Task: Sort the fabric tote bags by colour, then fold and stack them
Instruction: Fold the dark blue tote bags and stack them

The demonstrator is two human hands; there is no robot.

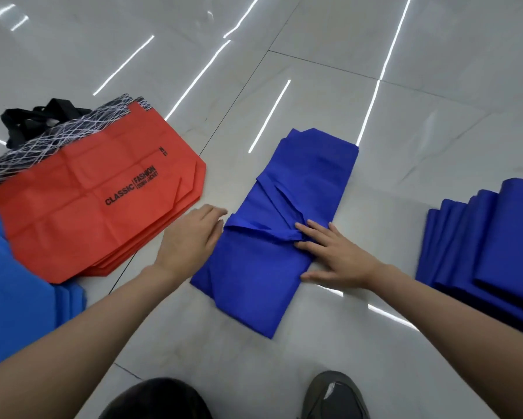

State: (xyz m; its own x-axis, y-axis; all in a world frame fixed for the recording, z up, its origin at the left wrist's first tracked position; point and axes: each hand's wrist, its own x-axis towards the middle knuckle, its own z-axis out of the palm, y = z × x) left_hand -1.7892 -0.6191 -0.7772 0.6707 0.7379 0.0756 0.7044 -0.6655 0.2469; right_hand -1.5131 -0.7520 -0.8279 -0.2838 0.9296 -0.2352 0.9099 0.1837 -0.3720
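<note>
Folding is the step in hand, we judge. The royal-blue tote bag (287,207) lies on the glossy tiled floor (435,101) in front of us, doubled lengthwise into a long strip, with its handle (272,228) bunched across the middle.

Our right hand (336,255) is spread wide, fingers flat, pressing the handle and the strip's right edge. Our left hand (190,237) is at the strip's left edge. Its fingertips are blurred, so we cannot tell whether it pinches the fabric or only touches it.

A stack of folded blue totes (490,252) lies to the right, well apart. A stack of red totes (97,207) lies just beside the left hand, with lighter blue totes (18,282) at far left.

Risks, in our judgement:
- A handle trapped crooked inside the next fold would leave a lump, and the finished stack would lean.
- Thin fabric on smooth tile may slide or spring open if the pressing hand lifts early.
- The left hand works close to the red stack and could knock it askew.
</note>
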